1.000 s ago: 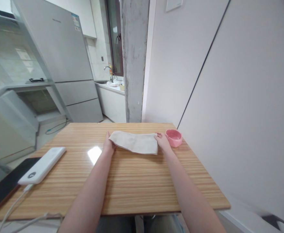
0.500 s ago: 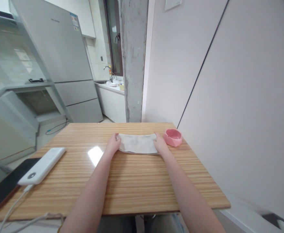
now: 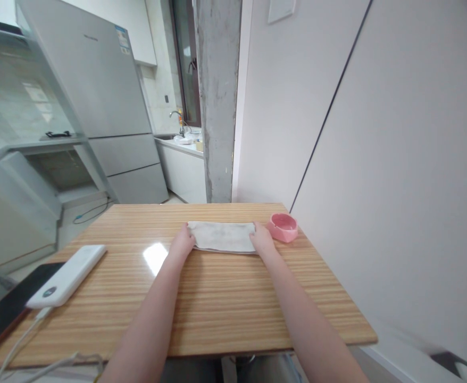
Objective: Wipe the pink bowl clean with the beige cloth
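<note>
A folded off-white cloth [image 3: 223,236] lies flat on the wooden table [image 3: 217,303], toward its far edge. My left hand [image 3: 181,244] grips the cloth's left end, fingers curled over the near corner. My right hand [image 3: 262,240] holds the right end in the same way. A small pink bowl [image 3: 283,227] stands just right of my right hand, close to the wall.
A white power bank [image 3: 69,275] with a cable lies at the table's left, beside a dark phone [image 3: 2,314] at the edge. A white wall runs along the table's right side. A fridge and a concrete pillar stand beyond the table.
The cloth was lifted and draped between my hands a second ago; it has since been folded over and laid flat. Both hands moved slightly nearer to me.
</note>
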Motion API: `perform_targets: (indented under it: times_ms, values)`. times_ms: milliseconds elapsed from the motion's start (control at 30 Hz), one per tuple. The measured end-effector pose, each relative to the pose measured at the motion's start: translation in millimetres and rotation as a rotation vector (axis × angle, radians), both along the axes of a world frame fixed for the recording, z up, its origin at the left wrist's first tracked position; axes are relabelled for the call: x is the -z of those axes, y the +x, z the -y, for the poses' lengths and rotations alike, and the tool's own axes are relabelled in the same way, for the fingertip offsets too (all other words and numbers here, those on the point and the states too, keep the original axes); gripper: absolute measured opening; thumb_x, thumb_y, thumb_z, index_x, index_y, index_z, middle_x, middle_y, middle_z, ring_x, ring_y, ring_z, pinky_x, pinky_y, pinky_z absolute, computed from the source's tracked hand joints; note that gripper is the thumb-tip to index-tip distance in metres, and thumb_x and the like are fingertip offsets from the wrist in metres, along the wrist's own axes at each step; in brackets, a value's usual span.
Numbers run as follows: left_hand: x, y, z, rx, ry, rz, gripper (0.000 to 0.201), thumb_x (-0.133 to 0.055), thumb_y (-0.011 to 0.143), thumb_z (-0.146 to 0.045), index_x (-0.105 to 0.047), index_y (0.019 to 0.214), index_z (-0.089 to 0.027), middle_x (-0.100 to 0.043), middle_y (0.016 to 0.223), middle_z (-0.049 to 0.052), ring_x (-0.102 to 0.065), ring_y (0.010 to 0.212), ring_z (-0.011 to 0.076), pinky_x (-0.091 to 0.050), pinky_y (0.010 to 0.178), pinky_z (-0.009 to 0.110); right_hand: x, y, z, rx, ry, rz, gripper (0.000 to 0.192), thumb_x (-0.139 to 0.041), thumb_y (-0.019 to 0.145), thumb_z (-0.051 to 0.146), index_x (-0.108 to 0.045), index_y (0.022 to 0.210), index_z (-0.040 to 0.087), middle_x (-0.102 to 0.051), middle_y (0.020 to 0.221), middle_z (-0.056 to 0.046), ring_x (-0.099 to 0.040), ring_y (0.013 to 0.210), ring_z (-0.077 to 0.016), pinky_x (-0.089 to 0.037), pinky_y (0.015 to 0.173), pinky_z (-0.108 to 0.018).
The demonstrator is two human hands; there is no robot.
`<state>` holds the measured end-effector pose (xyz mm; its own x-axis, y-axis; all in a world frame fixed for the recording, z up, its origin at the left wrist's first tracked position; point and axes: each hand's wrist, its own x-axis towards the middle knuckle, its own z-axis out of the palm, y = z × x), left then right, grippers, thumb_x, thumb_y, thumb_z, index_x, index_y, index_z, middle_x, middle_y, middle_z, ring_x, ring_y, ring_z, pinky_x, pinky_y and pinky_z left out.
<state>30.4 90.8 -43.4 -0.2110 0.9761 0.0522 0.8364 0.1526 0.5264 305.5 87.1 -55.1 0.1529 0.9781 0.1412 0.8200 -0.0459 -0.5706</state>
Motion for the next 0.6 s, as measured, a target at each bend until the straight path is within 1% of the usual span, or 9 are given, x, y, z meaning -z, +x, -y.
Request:
perform_targets:
  times_ms: [67, 100, 200, 267, 333, 400, 500, 533, 600]
  values:
    - [-5.9, -1, 2, -0.003, -0.027, 0.046, 0.056, -0.055, 0.077, -0.016, -0.046, 0.132, -0.01, -0.066, 0.117, 0.02, -0.065, 0.108, 0.0292, -0.048, 0.089, 0.035, -1.6, -2, 1, 0.015, -0.02, -0.033, 0.054, -0.055, 0.075, 0.004, -0.051, 0.128, 0.009, -0.066, 0.115, -0.018, -0.062, 0.108, -0.0261, -0.045, 0.09, -0.032]
    - [-9.7, 0, 3, -0.015, 0.005, 0.081, 0.055, -0.056, 0.076, -0.016, -0.047, 0.131, -0.011, -0.066, 0.117, 0.019, -0.064, 0.107, 0.0284, -0.048, 0.09, 0.035, -2.7, -3, 1, 0.024, -0.032, -0.079, 0.052, -0.056, 0.072, 0.003, -0.053, 0.124, 0.01, -0.068, 0.109, -0.016, -0.063, 0.102, -0.0257, -0.046, 0.086, -0.032]
    - [-20.9, 10, 10, -0.065, 0.319, 0.205, 0.049, -0.053, 0.078, -0.016, -0.048, 0.127, -0.017, -0.067, 0.113, 0.012, -0.064, 0.104, 0.0235, -0.048, 0.09, 0.033, -5.6, -10, 1, 0.008, -0.062, -0.262, 0.032, -0.054, 0.07, 0.002, -0.063, 0.098, 0.012, -0.069, 0.091, -0.01, -0.063, 0.088, -0.0217, -0.047, 0.077, -0.03]
    - [-24.3, 24, 16, -0.022, 0.507, 0.273, 0.045, -0.05, 0.081, -0.016, -0.048, 0.125, -0.02, -0.065, 0.113, 0.008, -0.063, 0.099, 0.0201, -0.049, 0.088, 0.032, -6.3, -17, 0, -0.046, -0.081, -0.352, 0.024, -0.051, 0.069, 0.001, -0.065, 0.083, 0.015, -0.067, 0.08, -0.005, -0.063, 0.08, -0.0179, -0.047, 0.074, -0.026]
    - [-22.0, 43, 21, 0.13, 0.524, 0.292, 0.042, -0.049, 0.081, -0.015, -0.051, 0.122, -0.021, -0.065, 0.111, 0.006, -0.062, 0.093, 0.0181, -0.049, 0.086, 0.031, -5.4, -26, 0, -0.1, -0.099, -0.396, 0.024, -0.051, 0.068, 0.001, -0.066, 0.079, 0.016, -0.066, 0.072, -0.001, -0.062, 0.072, -0.015, -0.047, 0.069, -0.024]
    - [-14.7, 62, 25, 0.35, 0.435, 0.262, 0.042, -0.051, 0.077, -0.011, -0.055, 0.118, -0.021, -0.065, 0.109, 0.006, -0.06, 0.093, 0.0182, -0.049, 0.087, 0.032, -3.2, -34, 0, -0.155, -0.135, -0.468, 0.025, -0.051, 0.069, 0.003, -0.067, 0.082, 0.017, -0.065, 0.069, 0.001, -0.06, 0.066, -0.0135, -0.047, 0.064, -0.023]
    - [-1.7, 82, 26, 0.66, 0.314, 0.216, 0.039, -0.053, 0.073, -0.008, -0.06, 0.109, -0.02, -0.063, 0.111, 0.007, -0.058, 0.102, 0.0205, -0.047, 0.091, 0.034, 1.6, -40, -1, -0.213, -0.22, -0.655, 0.017, -0.049, 0.079, 0.014, -0.065, 0.079, 0.018, -0.064, 0.068, 0.001, -0.06, 0.064, -0.0131, -0.049, 0.061, -0.022]
    - [1.5, 85, 26, 0.726, 0.29, 0.216, 0.038, -0.054, 0.073, -0.009, -0.061, 0.109, -0.02, -0.062, 0.111, 0.008, -0.058, 0.101, 0.0206, -0.048, 0.09, 0.034, 3.5, -40, -2, -0.217, -0.24, -0.709, 0.017, -0.048, 0.083, 0.02, -0.064, 0.078, 0.019, -0.064, 0.067, 0.001, -0.06, 0.064, -0.0133, -0.049, 0.061, -0.023]
    - [5.1, 86, 25, 0.773, 0.259, 0.233, 0.038, -0.054, 0.074, -0.011, -0.059, 0.111, -0.019, -0.061, 0.109, 0.008, -0.059, 0.092, 0.0189, -0.049, 0.083, 0.032, 7.6, -40, -5, -0.199, -0.216, -0.734, 0.023, -0.045, 0.088, 0.032, -0.06, 0.075, 0.02, -0.062, 0.065, 0.0, -0.06, 0.064, -0.0136, -0.049, 0.06, -0.023]
